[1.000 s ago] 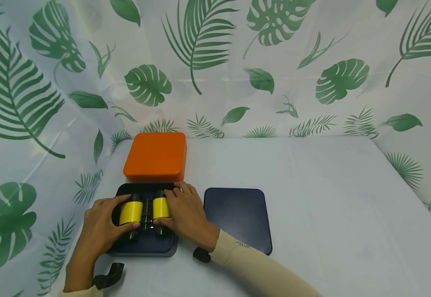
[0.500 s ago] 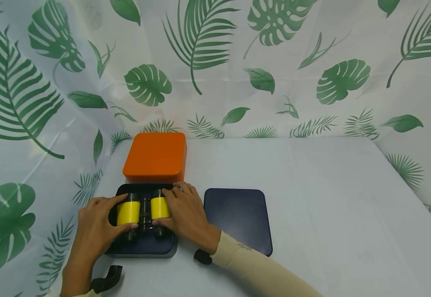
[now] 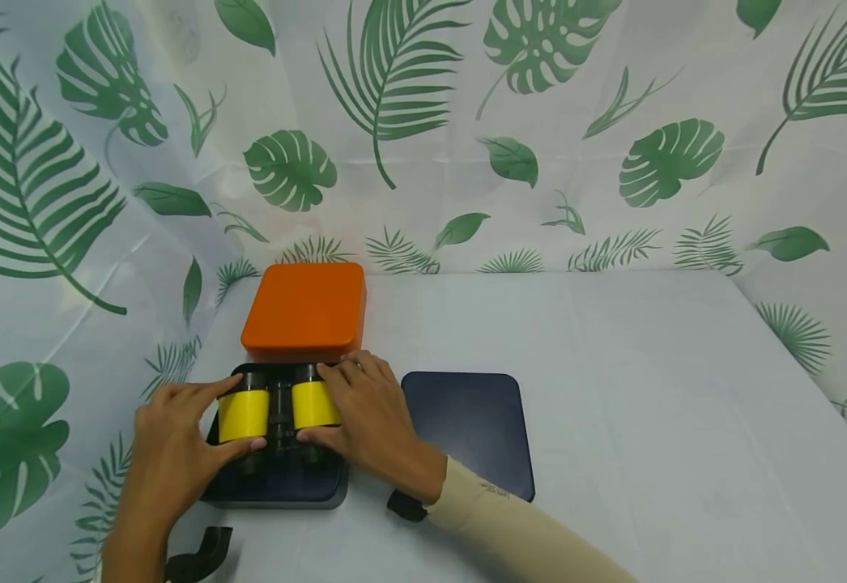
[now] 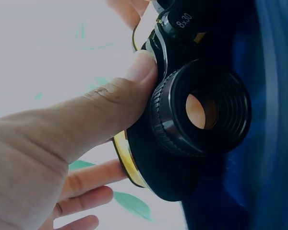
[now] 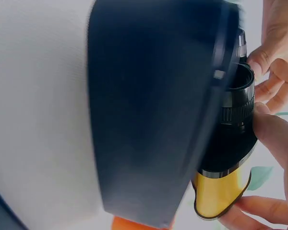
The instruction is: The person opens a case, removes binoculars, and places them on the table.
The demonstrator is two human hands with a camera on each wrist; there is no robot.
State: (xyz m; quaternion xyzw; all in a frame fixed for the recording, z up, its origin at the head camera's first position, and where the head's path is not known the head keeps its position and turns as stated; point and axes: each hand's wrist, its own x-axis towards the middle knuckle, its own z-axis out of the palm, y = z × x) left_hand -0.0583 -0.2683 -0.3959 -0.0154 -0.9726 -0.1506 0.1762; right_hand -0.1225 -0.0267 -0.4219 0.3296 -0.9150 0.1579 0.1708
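A pair of black and yellow binoculars (image 3: 244, 414) is held level over the dark blue box (image 3: 285, 490), overlapping its inside in the head view. My left hand (image 3: 176, 441) grips the left barrel, thumb at the near end and fingers at the far end. On the other barrel, my right hand (image 3: 368, 417) grips in the same way. Up close in the left wrist view, the thumb presses beside a ribbed eyepiece (image 4: 197, 110), and "8x30" reads on the hinge. In the right wrist view the yellow barrel (image 5: 218, 191) stands beyond the box wall.
An orange box (image 3: 307, 308) sits directly behind the dark blue box. To the right lies a flat dark blue lid (image 3: 467, 421). Black wrist-camera pieces (image 3: 205, 555) show under the wrists. Leaf-printed cloth (image 3: 423, 162) walls the white table at the back and sides.
The binoculars have shifted slightly left and look larger in the head view, both hands keeping their grip. The left hand has moved left with them; boxes and lid stay put.
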